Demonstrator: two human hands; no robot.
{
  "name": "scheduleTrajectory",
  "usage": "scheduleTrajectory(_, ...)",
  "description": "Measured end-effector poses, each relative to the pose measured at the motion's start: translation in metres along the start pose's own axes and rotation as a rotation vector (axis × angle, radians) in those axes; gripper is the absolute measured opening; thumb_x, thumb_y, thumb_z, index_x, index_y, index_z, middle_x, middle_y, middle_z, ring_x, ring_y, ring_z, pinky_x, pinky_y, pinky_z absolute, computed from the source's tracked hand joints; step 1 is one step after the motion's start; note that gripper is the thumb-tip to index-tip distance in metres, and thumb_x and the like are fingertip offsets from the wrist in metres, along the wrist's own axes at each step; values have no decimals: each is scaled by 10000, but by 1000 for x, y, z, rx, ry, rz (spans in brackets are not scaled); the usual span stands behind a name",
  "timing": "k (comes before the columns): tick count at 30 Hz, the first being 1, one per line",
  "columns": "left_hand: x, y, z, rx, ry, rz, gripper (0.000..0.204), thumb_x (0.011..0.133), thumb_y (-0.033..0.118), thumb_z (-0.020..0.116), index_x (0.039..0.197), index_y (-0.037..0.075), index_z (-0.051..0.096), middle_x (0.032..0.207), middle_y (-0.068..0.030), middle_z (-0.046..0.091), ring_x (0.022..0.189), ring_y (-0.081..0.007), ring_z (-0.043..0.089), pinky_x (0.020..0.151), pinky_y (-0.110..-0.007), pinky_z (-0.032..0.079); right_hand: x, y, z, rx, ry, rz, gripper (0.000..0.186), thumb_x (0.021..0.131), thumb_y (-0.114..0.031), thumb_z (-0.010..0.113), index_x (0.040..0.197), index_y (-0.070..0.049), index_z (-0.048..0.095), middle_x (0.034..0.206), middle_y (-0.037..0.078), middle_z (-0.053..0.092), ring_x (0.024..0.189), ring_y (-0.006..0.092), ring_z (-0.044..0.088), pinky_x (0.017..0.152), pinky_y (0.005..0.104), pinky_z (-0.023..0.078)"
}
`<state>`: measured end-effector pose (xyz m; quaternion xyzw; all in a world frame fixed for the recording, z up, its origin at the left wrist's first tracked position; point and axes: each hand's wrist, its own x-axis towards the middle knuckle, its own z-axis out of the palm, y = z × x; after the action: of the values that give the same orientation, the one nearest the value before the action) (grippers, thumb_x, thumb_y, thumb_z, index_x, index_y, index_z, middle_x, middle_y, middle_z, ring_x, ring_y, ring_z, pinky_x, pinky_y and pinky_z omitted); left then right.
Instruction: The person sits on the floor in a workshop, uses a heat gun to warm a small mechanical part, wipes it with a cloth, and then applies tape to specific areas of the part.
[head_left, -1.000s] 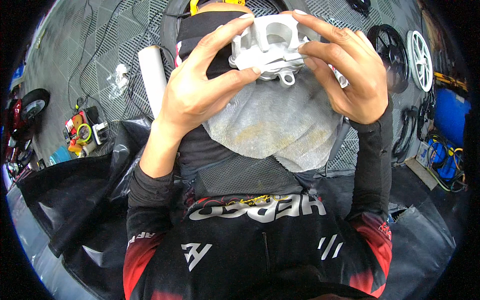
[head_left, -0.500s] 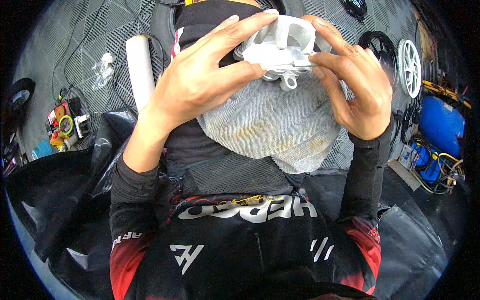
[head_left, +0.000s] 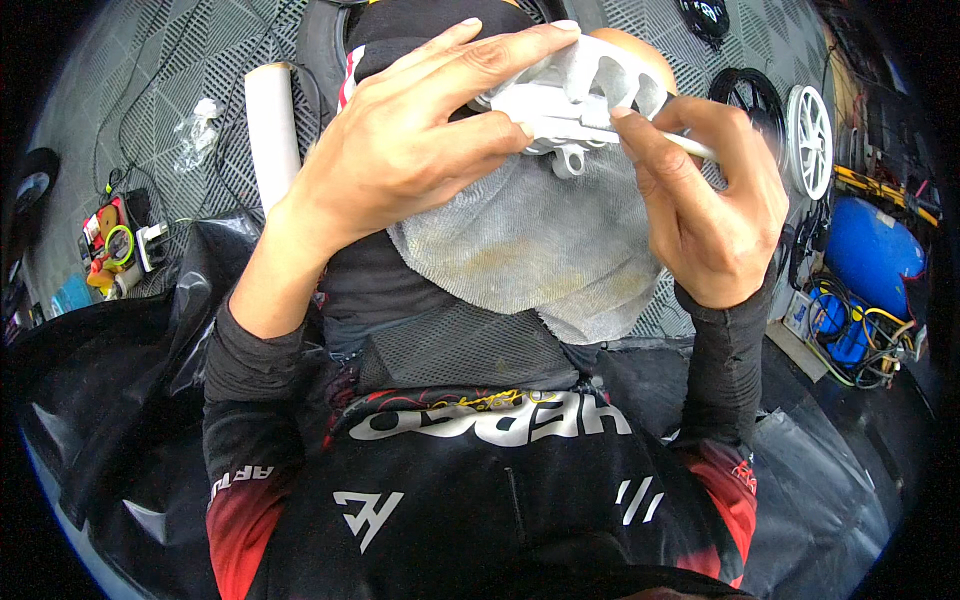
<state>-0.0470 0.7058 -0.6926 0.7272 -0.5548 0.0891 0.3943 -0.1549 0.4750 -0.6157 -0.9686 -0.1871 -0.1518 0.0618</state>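
Note:
My left hand [head_left: 390, 150] is closed on a silver-grey cast metal part [head_left: 548, 102] that looks like a brake caliper, its fingers over the far edge and its thumb on the near face. A small round lug sticks out from the part's near side. My right hand [head_left: 722, 205] pinches a thin white rod [head_left: 692, 147], which lies along the part's right side. Whether the rod sits inside the part is hidden by the fingers. Beneath both hands, a stained grey ribbed cloth [head_left: 530, 240] drapes over my lap.
On the left lie a white tube [head_left: 270, 130], a clear plastic bag [head_left: 197, 135] and a cluster of small coloured items [head_left: 118, 245]. To the right are a black wheel [head_left: 745, 95], a white wheel [head_left: 810, 130] and a blue tank [head_left: 868, 250] with tangled hoses. Black sheeting [head_left: 110, 400] surrounds me.
My right hand has drawn slightly down and regripped, and a white rod now shows between its fingers. The metal part has tilted a little in my left hand.

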Motion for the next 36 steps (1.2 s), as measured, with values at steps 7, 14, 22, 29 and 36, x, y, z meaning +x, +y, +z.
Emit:
scheduleTrajectory(7, 5, 5, -6, 24, -12, 7, 219, 676, 59, 799, 870, 32, 699, 1399, -231, 616, 1273, -359, 630, 1091, -510, 489, 6, 9, 13, 1, 39, -100, 397, 662, -58, 797, 1039, -181, 776, 932, -26, 641, 687, 137, 587, 597, 299, 424)
scheduleTrajectory(14, -2, -1, -8, -17, -32, 19, 208, 698, 60, 788, 879, 30, 692, 1406, -234, 611, 1287, -365, 621, 1101, -520, 476, 7, 11, 11, -8, 43, -149, 365, 657, -117, 799, 1010, -207, 768, 931, -51, 627, 739, 121, 606, 610, 304, 405)
scheduleTrajectory(22, -1, -5, -8, -38, -26, 45, 214, 710, 43, 790, 891, 26, 678, 1422, -238, 597, 1287, -373, 619, 1100, -509, 482, 11, 12, 17, -16, 64, -144, 367, 663, -127, 800, 1019, -207, 764, 930, -44, 624, 754, 124, 617, 617, 300, 407)
scheduleTrajectory(29, 1, -8, -9, -44, -38, 65, 221, 705, 42, 799, 888, 24, 676, 1416, -235, 602, 1284, -373, 620, 1094, -498, 490, 4, 9, 12, -55, 45, -152, 367, 667, -132, 797, 1022, -218, 764, 921, -44, 622, 748, 125, 611, 614, 298, 410)
scheduleTrajectory(36, 2, -11, -11, -32, -35, 62, 204, 704, 23, 796, 862, 23, 666, 1421, -234, 597, 1276, -392, 621, 1082, -480, 502, 6, 13, 27, -15, 111, -165, 380, 658, -134, 806, 1025, -222, 767, 901, -41, 619, 744, 130, 607, 601, 300, 411)
